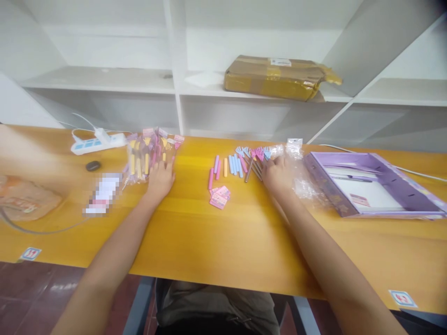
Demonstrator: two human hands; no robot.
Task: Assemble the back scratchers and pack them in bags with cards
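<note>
My left hand (pixel 161 179) rests at the near right edge of a pile of clear bags (pixel 139 160) holding yellow and purple pieces with pink tags. Its fingers stretch forward, apart. My right hand (pixel 278 176) is beside several back scratcher heads (pixel 259 153) with small claw shapes and metal rods (pixel 249 170). Its fingertips are blurred and partly hidden, so any grip is unclear. Crumpled clear wrappers (pixel 303 186) lie to its right. Between my hands are loose handles in pink, yellow and blue (pixel 234 166), with small pink cards (pixel 220 197) nearer me.
A purple box tray (pixel 323 186) with a pen and a pink card stands at right. A power strip (pixel 98 143), a small black object (pixel 93 165), a pixelated phone-like thing (pixel 104 193) and an orange packet (pixel 28 200) are at left. A taped carton (pixel 272 79) sits on the shelf.
</note>
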